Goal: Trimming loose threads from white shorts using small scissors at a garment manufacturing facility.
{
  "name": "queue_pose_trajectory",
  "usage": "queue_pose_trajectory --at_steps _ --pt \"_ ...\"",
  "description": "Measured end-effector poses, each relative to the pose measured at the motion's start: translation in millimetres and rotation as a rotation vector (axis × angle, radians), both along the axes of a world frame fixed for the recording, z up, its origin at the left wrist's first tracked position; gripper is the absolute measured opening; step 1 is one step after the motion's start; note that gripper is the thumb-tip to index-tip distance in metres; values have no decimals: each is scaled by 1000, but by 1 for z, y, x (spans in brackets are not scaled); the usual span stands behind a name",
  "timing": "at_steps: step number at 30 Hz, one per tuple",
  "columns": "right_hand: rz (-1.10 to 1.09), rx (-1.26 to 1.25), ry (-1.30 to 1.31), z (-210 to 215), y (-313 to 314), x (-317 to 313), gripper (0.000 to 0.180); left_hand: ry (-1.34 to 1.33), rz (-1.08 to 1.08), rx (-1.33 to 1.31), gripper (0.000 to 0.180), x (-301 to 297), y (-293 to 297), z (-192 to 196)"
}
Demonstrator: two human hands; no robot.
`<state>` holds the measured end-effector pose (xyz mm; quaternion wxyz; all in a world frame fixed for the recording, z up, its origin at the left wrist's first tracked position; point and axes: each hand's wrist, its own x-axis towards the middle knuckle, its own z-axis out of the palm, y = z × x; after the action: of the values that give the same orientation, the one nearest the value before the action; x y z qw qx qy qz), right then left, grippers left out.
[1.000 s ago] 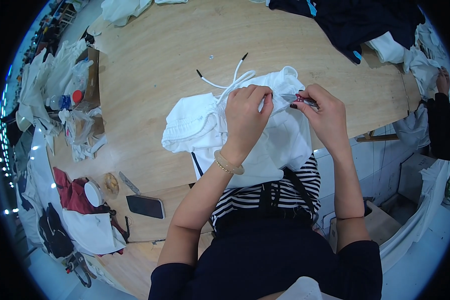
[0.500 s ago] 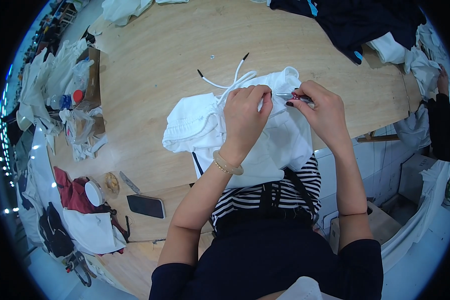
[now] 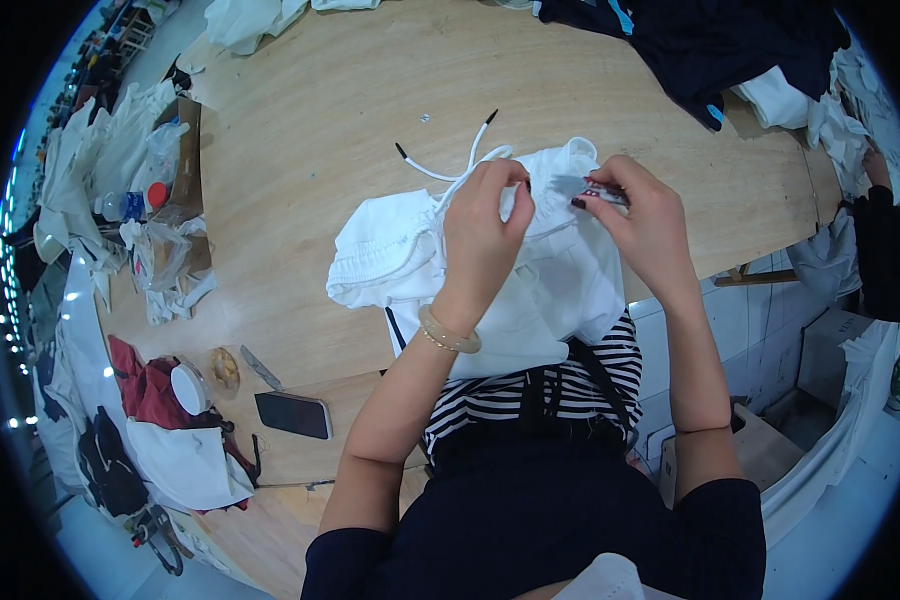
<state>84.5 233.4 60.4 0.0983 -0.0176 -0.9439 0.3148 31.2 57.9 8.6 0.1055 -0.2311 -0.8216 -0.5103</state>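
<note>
A white garment with a gathered elastic waistband lies at the table's near edge and over my lap. Its white drawstring has two dark tips pointing away from me. My left hand is over the middle of the garment, thumb and fingers pinched together; what is between them is too small to make out. To its right, my right hand grips a small pair of thread snips, its pale blades pointing left toward my left fingers. A gap separates the blades from those fingers.
A dark phone, a blade-like strip and a round white lid lie at the left. Behind them stands a cardboard box with a bottle. Dark clothing is piled at the far right, near another person's arm.
My left hand has shifted slightly left, away from the snips. The blades show broader and nearer my right fingers. The garment has hardly moved.
</note>
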Motion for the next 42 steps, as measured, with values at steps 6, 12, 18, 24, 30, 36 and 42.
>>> queue_pose_trajectory --at_steps 6,12,18,24,30,36,42 --pt "-176 -315 1 -7 3 9 25 -127 -307 -281 52 -6 -14 7" --pt "-169 -386 -11 -13 -11 20 26 -430 -338 -52 61 -6 -13 19" --pt "-164 -373 81 -11 -18 24 25 -548 -401 182 60 -6 -17 24" --pt "-178 -387 75 -12 -22 23 24 -589 -416 250 60 -4 -18 23" --pt "-179 -427 63 -13 -25 21 24 -527 -411 186 58 -4 -18 23" --pt "-189 -511 78 -15 -24 20 24 -542 -409 181 57 -5 -18 25" --pt "-189 -469 102 -14 -23 18 23 -572 -417 212 57 -5 -19 24"
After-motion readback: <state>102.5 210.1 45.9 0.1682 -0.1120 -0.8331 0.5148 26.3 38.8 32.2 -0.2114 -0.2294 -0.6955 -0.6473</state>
